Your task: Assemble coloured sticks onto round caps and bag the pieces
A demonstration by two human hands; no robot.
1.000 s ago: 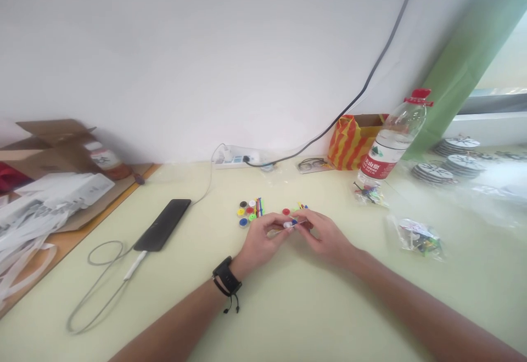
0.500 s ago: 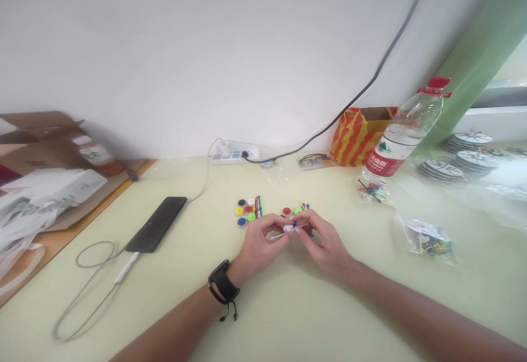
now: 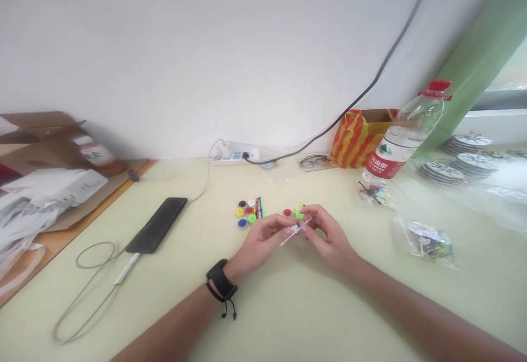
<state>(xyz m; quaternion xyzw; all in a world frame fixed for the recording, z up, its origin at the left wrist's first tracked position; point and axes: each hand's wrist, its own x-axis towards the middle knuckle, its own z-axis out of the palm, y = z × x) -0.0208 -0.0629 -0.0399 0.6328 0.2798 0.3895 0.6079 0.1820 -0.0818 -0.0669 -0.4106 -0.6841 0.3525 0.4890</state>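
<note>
A thin white plastic stick (image 3: 290, 236) with a small white piece and a bit of blue at its middle is pinched between my two hands. My left hand (image 3: 261, 244) closes its thumb and forefinger on the white piece. On the other side, my right hand (image 3: 329, 236) pinches near the stick's upper end, partly hiding the blue part. Just beyond them lie a red disc (image 3: 287, 213) and a green disc (image 3: 299, 214). To the left, several coloured discs (image 3: 249, 210) are grouped beside a row of coloured sticks (image 3: 259, 207).
A black phone (image 3: 158, 225) on a cable lies left. Bagged small parts (image 3: 431, 241) sit right, near a large water bottle (image 3: 395, 137) and a striped bag (image 3: 349, 140). A power strip (image 3: 230, 154), glasses (image 3: 315, 162) and stacked round plates (image 3: 442, 170) stand further back.
The white stick has turned to a steeper slant, and more of it shows between my hands. My fingertips have shifted slightly to the right, uncovering the green disc.
</note>
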